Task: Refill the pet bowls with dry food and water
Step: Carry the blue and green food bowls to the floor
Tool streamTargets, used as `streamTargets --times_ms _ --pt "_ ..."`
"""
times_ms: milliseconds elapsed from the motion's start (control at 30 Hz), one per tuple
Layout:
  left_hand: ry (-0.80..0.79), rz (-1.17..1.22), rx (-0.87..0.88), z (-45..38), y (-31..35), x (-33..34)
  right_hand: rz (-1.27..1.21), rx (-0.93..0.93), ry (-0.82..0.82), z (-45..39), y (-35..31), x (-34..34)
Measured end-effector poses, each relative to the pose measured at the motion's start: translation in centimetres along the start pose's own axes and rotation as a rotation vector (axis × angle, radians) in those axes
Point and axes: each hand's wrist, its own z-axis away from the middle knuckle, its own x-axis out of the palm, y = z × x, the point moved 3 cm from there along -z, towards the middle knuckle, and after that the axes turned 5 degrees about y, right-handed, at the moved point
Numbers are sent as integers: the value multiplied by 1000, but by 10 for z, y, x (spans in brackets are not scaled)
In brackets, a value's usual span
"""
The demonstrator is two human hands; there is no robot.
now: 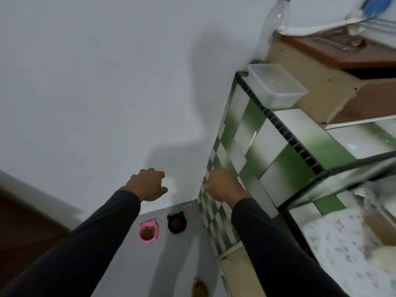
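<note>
Two pet bowls stand on the grey floor by the wall: a pink bowl (pixel 148 232) and a black bowl (pixel 176 222), each with brown dry food in it. My left hand (pixel 147 184) hangs in the air above them, fingers loosely curled, holding nothing. My right hand (pixel 222 186) is raised beside the green-and-white tiled counter side, fingers curled loosely, with nothing visible in it. A clear plastic bottle (pixel 273 24) with a blue cap stands at the wall on the counter, far above both hands.
A clear plastic container (pixel 276 87) sits at the corner of the tiled counter (pixel 300 133). A brown-and-beige cabinet (pixel 334 82) stands behind it. A bare foot (pixel 200 288) shows on the floor below. A dark wooden door (pixel 25 228) is at the left.
</note>
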Motion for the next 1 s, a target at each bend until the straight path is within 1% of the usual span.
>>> streamTargets --times_ms 167,300,467,667,833,1000 --pt "25 -33 169 21 16 -9 -48 141 73 58 5 -7" --pt "42 -73 286 40 33 -10 -16 246 107 112 12 -9" --pt "41 -95 432 68 68 -9 -53 353 171 182 31 -11" --pt "36 31 683 107 135 -11 -68 531 249 267 69 -17" --pt "56 -41 789 152 204 -5 -59 692 309 345 106 -24" --pt "100 -139 898 217 278 8 -90 813 362 441 141 -20"
